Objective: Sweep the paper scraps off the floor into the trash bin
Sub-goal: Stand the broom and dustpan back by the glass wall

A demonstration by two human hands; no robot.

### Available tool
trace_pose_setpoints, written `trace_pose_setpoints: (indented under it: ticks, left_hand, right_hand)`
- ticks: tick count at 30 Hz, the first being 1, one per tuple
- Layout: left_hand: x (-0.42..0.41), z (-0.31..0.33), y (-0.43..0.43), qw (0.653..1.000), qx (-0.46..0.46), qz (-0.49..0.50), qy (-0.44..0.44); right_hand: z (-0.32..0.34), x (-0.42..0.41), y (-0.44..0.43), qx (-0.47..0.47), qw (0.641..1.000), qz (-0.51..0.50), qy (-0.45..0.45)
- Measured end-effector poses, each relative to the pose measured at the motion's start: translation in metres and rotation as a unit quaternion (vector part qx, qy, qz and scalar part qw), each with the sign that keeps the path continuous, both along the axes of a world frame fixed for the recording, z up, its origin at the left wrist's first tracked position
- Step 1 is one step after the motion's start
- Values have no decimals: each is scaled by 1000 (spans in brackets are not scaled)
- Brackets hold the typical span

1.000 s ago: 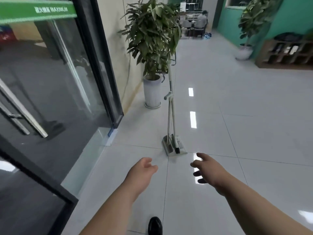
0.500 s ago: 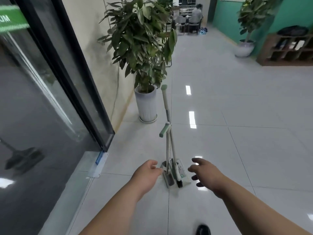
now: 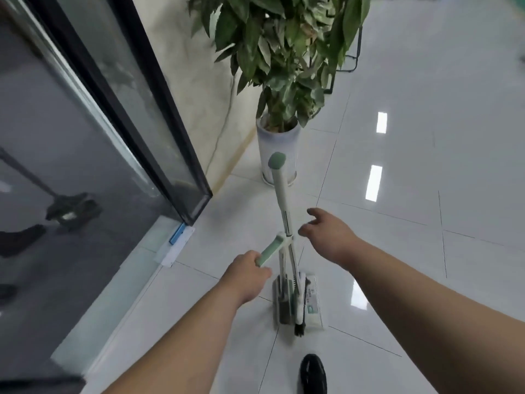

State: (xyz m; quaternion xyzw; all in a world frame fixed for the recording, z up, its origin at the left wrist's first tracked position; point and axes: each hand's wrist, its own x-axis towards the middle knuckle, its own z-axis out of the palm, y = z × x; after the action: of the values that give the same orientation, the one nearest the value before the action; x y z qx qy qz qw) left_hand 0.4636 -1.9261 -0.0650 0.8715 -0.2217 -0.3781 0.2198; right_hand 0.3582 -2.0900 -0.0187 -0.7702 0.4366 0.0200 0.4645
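L grip point(image 3: 246, 276) holds green dustpan handle point(image 3: 270, 250) | R grip point(image 3: 329, 237) wide, by white broom point(image 3: 279, 194)

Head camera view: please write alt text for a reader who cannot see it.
A person's left hand grips the green handle of an upright broom and dustpan set on a white tiled floor, while the open right hand reaches toward the broom pole. A potted plant stands behind it.
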Motion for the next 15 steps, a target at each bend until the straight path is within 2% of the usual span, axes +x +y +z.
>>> trace_pose_setpoints:
  ticks: [3,6,11,15]
  left_hand:
    - [11,-23,-29,998,51,-9,-33]
    - [20,-44,-51,997,66,-23,-28]
    - [28,-78,-67,995,73,-56,-35]
    - [30,-97,-73,990,84,-61,-96]
  right_hand:
    - [-3,32,-29,-6,999,15,-29]
    - [-15,55,-41,-12,998,37,-48]
    - [-51,73,-42,-52,996,68,-17]
    - [-75,78,-45,-62,994,90,6]
